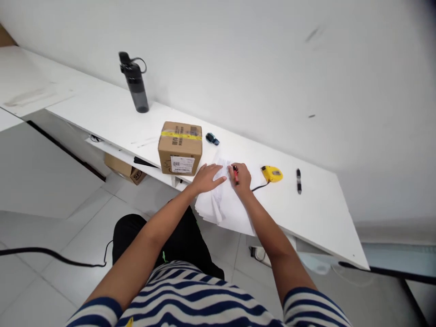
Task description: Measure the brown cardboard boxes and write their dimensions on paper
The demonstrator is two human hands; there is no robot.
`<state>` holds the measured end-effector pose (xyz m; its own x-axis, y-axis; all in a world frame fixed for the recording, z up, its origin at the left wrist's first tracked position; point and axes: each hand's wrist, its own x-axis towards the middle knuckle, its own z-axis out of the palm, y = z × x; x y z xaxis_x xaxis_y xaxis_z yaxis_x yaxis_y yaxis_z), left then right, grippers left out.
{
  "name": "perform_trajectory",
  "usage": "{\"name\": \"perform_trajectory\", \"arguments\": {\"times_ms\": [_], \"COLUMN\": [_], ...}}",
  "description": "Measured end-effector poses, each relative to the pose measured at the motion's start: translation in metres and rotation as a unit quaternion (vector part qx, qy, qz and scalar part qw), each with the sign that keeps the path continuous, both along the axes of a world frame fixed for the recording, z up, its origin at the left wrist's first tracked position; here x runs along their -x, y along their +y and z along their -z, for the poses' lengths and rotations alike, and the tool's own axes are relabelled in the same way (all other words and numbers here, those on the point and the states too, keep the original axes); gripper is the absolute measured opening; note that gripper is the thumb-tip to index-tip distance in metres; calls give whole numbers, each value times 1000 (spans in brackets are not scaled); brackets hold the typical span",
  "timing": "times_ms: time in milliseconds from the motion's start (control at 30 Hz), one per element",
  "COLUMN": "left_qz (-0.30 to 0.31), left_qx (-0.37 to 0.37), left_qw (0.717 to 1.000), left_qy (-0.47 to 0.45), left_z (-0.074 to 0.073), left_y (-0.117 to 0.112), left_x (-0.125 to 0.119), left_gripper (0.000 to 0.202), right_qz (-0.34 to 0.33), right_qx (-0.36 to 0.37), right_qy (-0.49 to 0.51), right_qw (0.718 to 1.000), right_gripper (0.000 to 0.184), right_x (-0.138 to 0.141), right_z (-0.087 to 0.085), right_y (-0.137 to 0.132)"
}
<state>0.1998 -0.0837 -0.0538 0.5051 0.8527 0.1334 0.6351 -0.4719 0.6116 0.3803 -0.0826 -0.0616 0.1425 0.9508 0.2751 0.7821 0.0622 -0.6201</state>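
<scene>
My right hand [241, 178] is closed round a red and black pen [236, 175], its tip end over white paper sheets [235, 211]. On the left part of the sheets rests my left hand [208, 178], fingers stretched out and holding nothing. The sheets lie in a loose stack, creased near the middle, with their front edges reaching past the table edge. Just beyond my left hand stands a taped cardboard box [180, 147] with a white label. To the right of my right hand lies a yellow tape measure [271, 173] with a black strap.
A dark water bottle [136, 86] stands upright by the wall. Behind the box's right side lies a small dark blue object [212, 138]. A black marker [299, 181] is at the right on the white table [316, 218]. Another cardboard box [124, 168] sits below the table.
</scene>
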Motion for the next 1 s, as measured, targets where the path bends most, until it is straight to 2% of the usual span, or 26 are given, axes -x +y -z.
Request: {"name": "perform_trajectory", "arguments": {"times_ms": [100, 167, 233, 300, 333, 400, 467, 567, 633, 667, 700, 800, 867, 1000], "left_qz": [-10, -11, 6, 15, 15, 4, -54, -245, -370, -396, -391, -292, -255, -269], "left_qx": [-12, -50, -96, -124, -137, -172, -208, -226, -180, -130, -64, 101, 138, 141], "left_qw": [998, 996, 994, 992, 990, 985, 976, 939, 898, 886, 881, 878, 875, 880], "left_qy": [-53, -72, -56, -30, -25, -20, -27, -83, -156, -205, -257, -365, -388, -366], "left_z": [-3, -3, -1, 0, -2, -9, -25, -57, -74, -79, -83, -83, -80, -82], "left_y": [-6, -16, -33, -55, -66, -85, -93, -79, -58, -48, -39, -27, -28, -35], "left_x": [9, 21, 39, 59, 70, 89, 106, 133, 151, 158, 165, 169, 161, 137], "left_gripper": [73, 72, 62, 51, 47, 40, 36, 45, 62, 70, 72, 65, 62, 65], "right_qz": [-3, 24, 114, 258, 299, 324, 327, 342, 364, 371, 373, 350, 327, 257], "right_qx": [17, 13, 2, 35, 58, 102, 149, 176, 182, 191, 200, 211, 194, 116], "right_qy": [-99, -132, -140, -119, -105, -79, -59, -39, -21, -10, -2, 9, 13, 1], "right_qw": [995, 991, 984, 958, 947, 937, 931, 922, 913, 909, 906, 913, 925, 959], "right_gripper": [51, 58, 53, 50, 55, 69, 81, 88, 86, 83, 80, 70, 66, 71], "right_x": [2, -11, -36, -66, -80, -101, -110, -110, -109, -110, -111, -113, -110, -93], "right_z": [-8, -18, -27, -31, -30, -24, -14, -4, -3, -5, -7, -16, -23, -46], "right_y": [4, 7, 8, 5, 2, -3, -8, -9, -6, -4, -2, 1, 1, 5]}}
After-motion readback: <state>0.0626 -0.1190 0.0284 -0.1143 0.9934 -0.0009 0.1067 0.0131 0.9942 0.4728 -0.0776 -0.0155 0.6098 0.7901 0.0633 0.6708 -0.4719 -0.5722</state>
